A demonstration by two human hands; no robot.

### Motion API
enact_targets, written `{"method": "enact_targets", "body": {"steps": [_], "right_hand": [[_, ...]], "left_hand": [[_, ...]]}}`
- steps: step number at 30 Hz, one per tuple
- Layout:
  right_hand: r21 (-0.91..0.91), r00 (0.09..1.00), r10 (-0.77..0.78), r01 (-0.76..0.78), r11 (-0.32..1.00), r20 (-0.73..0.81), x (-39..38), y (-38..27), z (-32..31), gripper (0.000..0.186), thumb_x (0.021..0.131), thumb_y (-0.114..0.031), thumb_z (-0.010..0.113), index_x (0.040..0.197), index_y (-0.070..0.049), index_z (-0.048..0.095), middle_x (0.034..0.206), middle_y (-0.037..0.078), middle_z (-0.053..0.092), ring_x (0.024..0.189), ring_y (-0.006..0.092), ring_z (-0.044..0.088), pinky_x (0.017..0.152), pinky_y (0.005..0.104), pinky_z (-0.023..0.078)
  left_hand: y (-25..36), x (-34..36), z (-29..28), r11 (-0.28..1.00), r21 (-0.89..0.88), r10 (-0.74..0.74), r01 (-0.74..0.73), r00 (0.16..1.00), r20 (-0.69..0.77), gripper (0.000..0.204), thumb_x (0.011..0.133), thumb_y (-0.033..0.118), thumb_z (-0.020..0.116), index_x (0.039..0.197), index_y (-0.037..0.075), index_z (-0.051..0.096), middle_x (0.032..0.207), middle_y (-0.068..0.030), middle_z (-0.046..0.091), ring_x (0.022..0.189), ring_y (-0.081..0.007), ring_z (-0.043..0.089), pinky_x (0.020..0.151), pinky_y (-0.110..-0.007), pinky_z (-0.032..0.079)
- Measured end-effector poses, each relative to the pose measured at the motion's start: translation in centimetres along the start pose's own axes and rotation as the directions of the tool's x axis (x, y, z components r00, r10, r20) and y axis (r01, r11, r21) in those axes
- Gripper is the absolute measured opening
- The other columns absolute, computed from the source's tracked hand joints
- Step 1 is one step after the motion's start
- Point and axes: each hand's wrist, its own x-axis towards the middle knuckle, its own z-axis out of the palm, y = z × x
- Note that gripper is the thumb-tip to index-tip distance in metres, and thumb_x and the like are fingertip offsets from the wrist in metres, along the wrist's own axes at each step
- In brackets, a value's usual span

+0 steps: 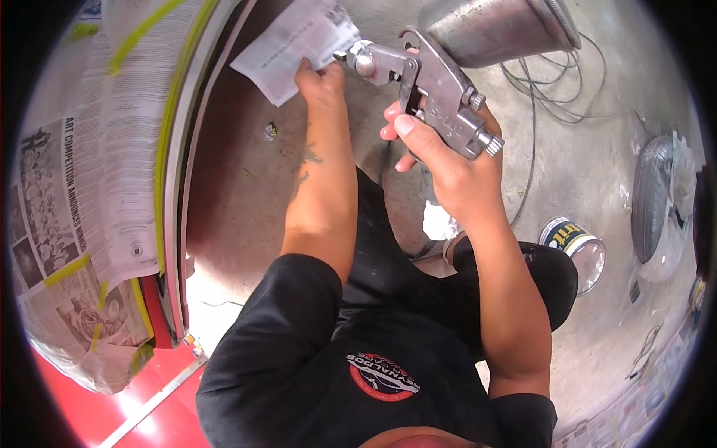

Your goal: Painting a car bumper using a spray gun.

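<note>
My left hand (323, 82) grips the near edge of a printed paper sheet (280, 63), which looks like newspaper and is held out at the upper left of centre. In my right hand (459, 168) is a metal spray gun (444, 97), its nozzle pointing left toward the sheet. My fingers wrap round the handle by the trigger. A large dull metal cup (497, 30) is at the gun's upper right. The nozzle appears close to the sheet's right edge; I cannot tell whether they touch.
On the left stands a curved panel edge (173, 172) masked with newspaper (52, 187) and yellow-green tape. Red bodywork (175, 403) shows below. A cable or hose (560, 108) lies coiled on the concrete. To the right are a labelled can (590, 261) and a tyre (651, 198).
</note>
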Motion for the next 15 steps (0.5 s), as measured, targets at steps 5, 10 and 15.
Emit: {"method": "enact_targets", "body": {"steps": [5, 10, 15], "right_hand": [[-0.073, 1.000, -0.016, 0.014, 0.997, -0.022, -0.9, -1.6, 0.4, 0.048, 0.084, -0.009, 0.067, 0.129, -0.001, 0.051, 0.088, 0.003, 0.066, 0.067, 0.0064, 0.061, 0.052, 0.0214, 0.050], [-0.052, 0.999, -0.015, 0.017, 0.999, 0.043, -3.0, -3.6, 0.5, 0.045, 0.084, 0.000, 0.065, 0.127, 0.003, 0.053, 0.096, 0.007, 0.066, 0.072, 0.0079, 0.061, 0.061, 0.0218, 0.050], [-0.157, 0.990, -0.015, 0.038, 0.987, 0.143, -4.1, -4.5, 1.2, 0.052, 0.082, 0.003, 0.065, 0.131, 0.003, 0.048, 0.113, 0.011, 0.061, 0.095, 0.0120, 0.062, 0.084, 0.0262, 0.049]], "left_hand": [[-2.1, -8.6, -2.7, 0.981, 0.171, -0.071, 0.087, 0.992, -0.100, 0.033, 0.098, 0.004, 0.041, 0.130, 0.000, 0.043, 0.129, -0.0151, 0.051, 0.119, -0.0290, 0.053, 0.105, -0.046, 0.043], [1.8, -19.8, -1.3, 0.808, 0.584, 0.127, -0.073, 0.991, -0.052, 0.038, 0.093, -0.001, 0.050, 0.130, -0.006, 0.044, 0.128, -0.0142, 0.053, 0.116, -0.0256, 0.054, 0.098, -0.038, 0.044], [9.3, -25.0, 0.0, 0.662, 0.734, 0.351, -0.153, 0.928, -0.124, 0.030, 0.089, 0.011, 0.065, 0.112, -0.007, 0.058, 0.104, -0.0103, 0.064, 0.090, -0.0174, 0.061, 0.076, -0.030, 0.048]]}}
